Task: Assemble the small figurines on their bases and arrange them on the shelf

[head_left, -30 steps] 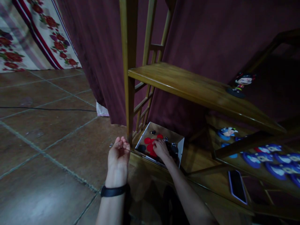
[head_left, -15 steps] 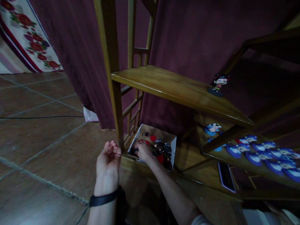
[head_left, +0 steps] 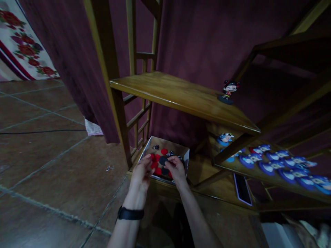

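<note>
A dark round disc [head_left: 163,160] is pinched between the thumb and fingers of my right hand [head_left: 177,169], held over the shallow cardboard box [head_left: 186,162]. Close beside it on the left, my left hand [head_left: 141,174] has its fingers curled around a red piece [head_left: 152,157] whose exact kind I cannot make out. A dark band [head_left: 130,213] circles my left wrist. Inside the box lie several red discs, among them one red disc [head_left: 164,151], and small dark figurines, one small figurine [head_left: 155,147] near the back corner. My hands partly hide the contents.
The box stands on the bottom board of a wooden shelf unit [head_left: 165,90]. A black-haired figurine [head_left: 229,92] stands on the board above. To the right are several blue-based figurines [head_left: 250,159] and a phone [head_left: 242,189]. A purple curtain [head_left: 191,48] hangs behind.
My right hand has come up from inside the box with a dark disc. My left hand has moved right, from beside the box to over it, its fingers now at a red piece.
</note>
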{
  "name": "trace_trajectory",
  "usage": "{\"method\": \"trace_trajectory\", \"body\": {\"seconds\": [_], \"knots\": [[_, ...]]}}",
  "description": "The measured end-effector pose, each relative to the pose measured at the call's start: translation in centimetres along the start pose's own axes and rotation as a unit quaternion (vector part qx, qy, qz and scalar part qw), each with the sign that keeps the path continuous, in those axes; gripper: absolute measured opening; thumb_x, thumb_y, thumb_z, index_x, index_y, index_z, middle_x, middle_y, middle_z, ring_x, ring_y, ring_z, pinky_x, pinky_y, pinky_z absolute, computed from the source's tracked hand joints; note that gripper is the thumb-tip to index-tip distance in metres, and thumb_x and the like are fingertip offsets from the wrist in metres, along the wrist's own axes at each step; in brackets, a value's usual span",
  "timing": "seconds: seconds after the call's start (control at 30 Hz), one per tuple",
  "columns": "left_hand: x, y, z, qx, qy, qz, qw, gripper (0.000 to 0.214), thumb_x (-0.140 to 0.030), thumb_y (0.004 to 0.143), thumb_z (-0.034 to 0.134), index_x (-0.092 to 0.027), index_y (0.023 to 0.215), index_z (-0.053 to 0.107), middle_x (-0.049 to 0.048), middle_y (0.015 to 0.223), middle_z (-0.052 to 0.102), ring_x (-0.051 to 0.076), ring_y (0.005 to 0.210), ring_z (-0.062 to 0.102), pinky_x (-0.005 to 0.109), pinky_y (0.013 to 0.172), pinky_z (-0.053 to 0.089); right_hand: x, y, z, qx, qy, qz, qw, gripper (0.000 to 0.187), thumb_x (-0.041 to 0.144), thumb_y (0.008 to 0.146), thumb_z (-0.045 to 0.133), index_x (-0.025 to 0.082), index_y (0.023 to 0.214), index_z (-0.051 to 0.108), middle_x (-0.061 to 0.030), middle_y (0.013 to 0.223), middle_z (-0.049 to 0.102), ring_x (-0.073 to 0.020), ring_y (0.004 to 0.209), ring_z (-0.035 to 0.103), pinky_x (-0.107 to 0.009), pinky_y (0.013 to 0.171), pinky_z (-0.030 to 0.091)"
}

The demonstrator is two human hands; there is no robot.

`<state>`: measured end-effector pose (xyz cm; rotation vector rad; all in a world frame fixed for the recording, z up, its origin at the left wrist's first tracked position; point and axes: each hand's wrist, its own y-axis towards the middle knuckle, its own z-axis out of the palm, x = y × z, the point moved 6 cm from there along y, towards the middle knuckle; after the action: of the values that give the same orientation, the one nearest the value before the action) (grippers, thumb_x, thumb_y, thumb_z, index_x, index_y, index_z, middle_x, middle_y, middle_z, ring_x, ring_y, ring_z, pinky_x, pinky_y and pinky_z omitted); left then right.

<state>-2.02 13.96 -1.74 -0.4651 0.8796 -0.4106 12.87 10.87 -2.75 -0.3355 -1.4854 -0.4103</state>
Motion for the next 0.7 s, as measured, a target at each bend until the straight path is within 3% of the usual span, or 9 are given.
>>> {"method": "trace_trajectory", "body": {"seconds": [0.1, 0.23, 0.3, 0.37, 0.5, 0.6, 0.7], "knots": [[1.9, 0.3, 1.3, 0.056, 0.000, -0.063, 0.996, 0.016, -0.012, 0.073, 0.057, -0.015, 0.088, 0.062, 0.0057, 0.078, 0.065, 0.013, 0.063, 0.062, 0.024, 0.054, 0.050, 1.0, -0.6, 0.9, 0.004, -0.112, -0.072, 0.991, 0.011, 0.024, 0.071, 0.057, 0.020, 0.081, 0.054, 0.0008, 0.079, 0.060, -0.0139, 0.074, 0.058, -0.029, 0.073, 0.049], [1.7, 1.5, 1.3, 0.056, -0.024, -0.011, 0.998, 0.023, -0.001, 0.074, 0.050, -0.013, 0.090, 0.059, 0.0049, 0.075, 0.064, 0.011, 0.059, 0.061, 0.023, 0.053, 0.051, 1.3, -0.8, 2.2, 0.080, -0.153, -0.127, 0.977, 0.014, 0.020, 0.074, 0.052, 0.021, 0.086, 0.060, -0.0005, 0.090, 0.062, -0.0142, 0.082, 0.058, -0.028, 0.078, 0.046], [1.2, 2.1, 0.7, 0.042, -0.039, -0.001, 0.998, 0.027, 0.003, 0.073, 0.046, -0.013, 0.090, 0.058, 0.0061, 0.078, 0.065, 0.014, 0.064, 0.063, 0.026, 0.059, 0.054, 1.0, -0.1, 1.0, 0.073, -0.141, -0.114, 0.981, 0.017, 0.022, 0.077, 0.048, 0.021, 0.088, 0.060, -0.0006, 0.090, 0.064, -0.0144, 0.082, 0.058, -0.028, 0.078, 0.046], [0.5, 2.5, -0.2, 0.014, -0.063, 0.011, 0.998, 0.028, 0.005, 0.072, 0.044, -0.014, 0.088, 0.058, 0.0062, 0.078, 0.065, 0.015, 0.069, 0.064, 0.029, 0.063, 0.055, 0.6, 1.1, -1.5, 0.023, -0.149, -0.089, 0.984, 0.019, 0.024, 0.078, 0.046, 0.021, 0.090, 0.060, -0.0009, 0.088, 0.064, -0.0149, 0.080, 0.059, -0.028, 0.077, 0.046], [-1.1, 2.6, -1.6, -0.030, -0.071, 0.045, 0.996, 0.026, 0.006, 0.070, 0.046, -0.014, 0.082, 0.059, 0.0050, 0.076, 0.064, 0.013, 0.067, 0.064, 0.024, 0.060, 0.054, -0.3, 2.9, -6.1, -0.047, -0.222, -0.053, 0.972, 0.019, 0.027, 0.078, 0.045, 0.022, 0.088, 0.060, -0.0005, 0.087, 0.064, -0.0154, 0.080, 0.058, -0.028, 0.076, 0.046], [-1.9, 2.2, -1.9, -0.033, -0.062, 0.055, 0.996, 0.024, 0.005, 0.070, 0.048, -0.013, 0.081, 0.060, 0.0049, 0.076, 0.065, 0.012, 0.066, 0.064, 0.021, 0.056, 0.053, -1.0, 3.4, -7.2, -0.032, -0.314, -0.032, 0.948, 0.021, 0.024, 0.080, 0.042, 0.024, 0.091, 0.061, 0.0001, 0.091, 0.063, -0.0145, 0.083, 0.058, -0.027, 0.078, 0.044], [-2.3, 1.8, -1.9, -0.031, -0.065, 0.059, 0.996, 0.024, 0.005, 0.070, 0.048, -0.013, 0.080, 0.060, 0.0045, 0.076, 0.065, 0.011, 0.066, 0.063, 0.020, 0.057, 0.052, -0.9, 3.3, -7.2, -0.014, -0.426, -0.033, 0.904, 0.024, 0.017, 0.080, 0.042, 0.024, 0.090, 0.063, -0.0013, 0.097, 0.062, -0.0145, 0.092, 0.056, -0.026, 0.084, 0.041]]}}
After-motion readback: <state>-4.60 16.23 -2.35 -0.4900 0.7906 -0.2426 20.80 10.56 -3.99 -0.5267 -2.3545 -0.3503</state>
